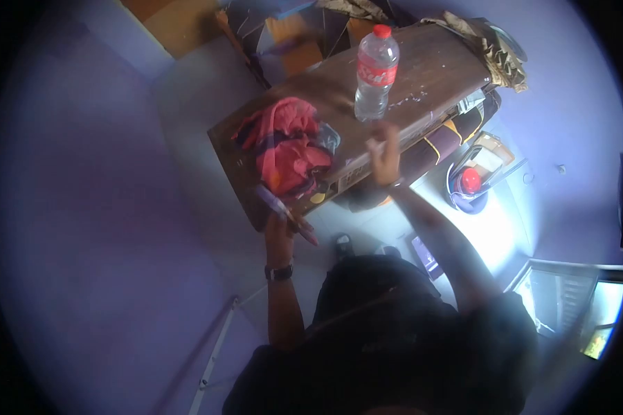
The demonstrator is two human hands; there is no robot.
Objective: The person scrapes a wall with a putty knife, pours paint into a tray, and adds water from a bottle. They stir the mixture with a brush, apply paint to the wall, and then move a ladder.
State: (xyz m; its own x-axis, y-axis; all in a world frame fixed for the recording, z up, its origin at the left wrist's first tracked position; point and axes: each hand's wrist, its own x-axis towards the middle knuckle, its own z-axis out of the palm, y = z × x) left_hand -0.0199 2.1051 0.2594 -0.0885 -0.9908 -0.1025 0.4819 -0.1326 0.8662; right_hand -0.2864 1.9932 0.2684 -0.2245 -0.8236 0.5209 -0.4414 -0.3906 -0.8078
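My left hand (pixel 284 223), with a dark watch on its wrist, is at the near left end of the brown wooden table. It is closed on a slim purple-and-pink object (pixel 273 200) whose kind I cannot make out. Just beyond it lies a crumpled red and dark cloth (pixel 294 149) on the tabletop. My right hand (pixel 385 160) is raised at the table's front edge, its fingers smeared by motion. Behind that hand stands an upright clear plastic bottle (pixel 374 97) with a red cap and red label.
The wooden table (pixel 422 62) has crumpled brown material (pixel 495 55) at its far right end. Beneath its front edge hangs dark, yellow-lined fabric (pixel 446 142). A bucket (pixel 467 200) holding a red-topped item is on the floor at right. A pale metal pole (pixel 214 353) leans lower left.
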